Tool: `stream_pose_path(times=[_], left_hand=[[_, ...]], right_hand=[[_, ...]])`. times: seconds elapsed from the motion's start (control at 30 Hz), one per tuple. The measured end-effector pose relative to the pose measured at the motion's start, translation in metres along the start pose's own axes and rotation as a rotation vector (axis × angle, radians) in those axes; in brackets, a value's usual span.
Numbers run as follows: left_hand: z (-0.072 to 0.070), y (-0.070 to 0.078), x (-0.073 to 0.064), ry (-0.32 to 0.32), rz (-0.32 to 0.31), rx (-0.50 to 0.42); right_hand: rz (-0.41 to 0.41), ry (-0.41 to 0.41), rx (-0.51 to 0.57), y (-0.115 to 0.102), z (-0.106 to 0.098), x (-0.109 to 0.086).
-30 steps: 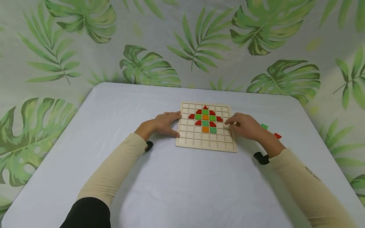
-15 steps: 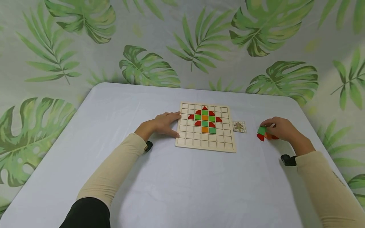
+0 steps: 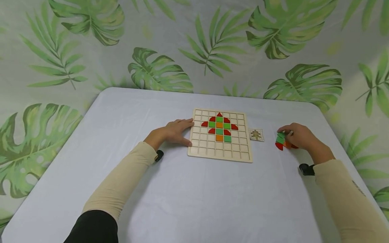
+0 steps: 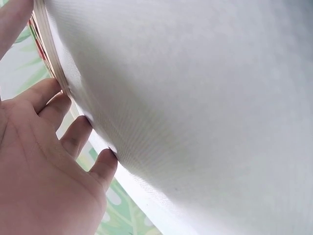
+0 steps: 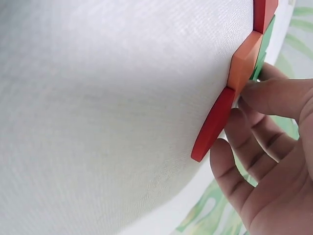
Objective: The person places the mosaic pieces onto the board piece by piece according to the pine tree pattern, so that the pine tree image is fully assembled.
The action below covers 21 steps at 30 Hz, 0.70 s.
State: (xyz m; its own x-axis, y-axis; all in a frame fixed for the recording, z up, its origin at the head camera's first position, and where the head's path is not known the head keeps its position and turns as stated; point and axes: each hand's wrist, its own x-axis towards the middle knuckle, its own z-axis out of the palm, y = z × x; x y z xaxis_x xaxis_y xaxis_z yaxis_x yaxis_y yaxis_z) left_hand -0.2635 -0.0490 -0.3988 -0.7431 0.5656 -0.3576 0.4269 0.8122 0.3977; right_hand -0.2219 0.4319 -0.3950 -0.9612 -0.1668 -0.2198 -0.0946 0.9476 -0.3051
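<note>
In the head view, a light wooden grid board [image 3: 218,151] bears red, green and orange tiles set in a tree-like pattern. My left hand [image 3: 174,131] rests at its left edge, fingers and thumb spread, fingertips at the rim. To the right, my right hand [image 3: 299,135] is down among a small group of loose tiles. Its thumb and index finger pinch a green square tile [image 3: 281,134], partly covered by the fingers. Around it lie a red quarter-round tile [image 3: 279,146], an orange tile [image 5: 244,61] and another red tile [image 5: 213,125], close to the fingertips in the right wrist view.
A small pattern card [image 3: 256,135] with a printed tree figure lies against the board's right edge. White cloth [image 3: 194,195] covers the table, whose far edge meets a leaf-print backdrop [image 3: 212,44].
My right hand has left the card beside the board and moved right to the loose tiles, where the green tiles have shifted slightly. My left hand has stayed at the board's edge.
</note>
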Motion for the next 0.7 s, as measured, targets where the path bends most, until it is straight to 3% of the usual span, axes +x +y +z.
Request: stream_pose_path(times=[0.27, 0.47, 0.7], left_hand=[[0.000, 0.000, 0.000, 0.003, 0.002, 0.004], [-0.001, 0.000, -0.001, -0.002, 0.001, 0.016], [-0.001, 0.001, -0.002, 0.001, 0.006, 0.018]], right_hand=[[0.009, 0.046, -0.019, 0.010, 0.003, 0.000], [0.058, 0.099, 0.040, 0.017, 0.004, -0.005], [0.017, 0.145, 0.060, 0.019, 0.007, -0.006]])
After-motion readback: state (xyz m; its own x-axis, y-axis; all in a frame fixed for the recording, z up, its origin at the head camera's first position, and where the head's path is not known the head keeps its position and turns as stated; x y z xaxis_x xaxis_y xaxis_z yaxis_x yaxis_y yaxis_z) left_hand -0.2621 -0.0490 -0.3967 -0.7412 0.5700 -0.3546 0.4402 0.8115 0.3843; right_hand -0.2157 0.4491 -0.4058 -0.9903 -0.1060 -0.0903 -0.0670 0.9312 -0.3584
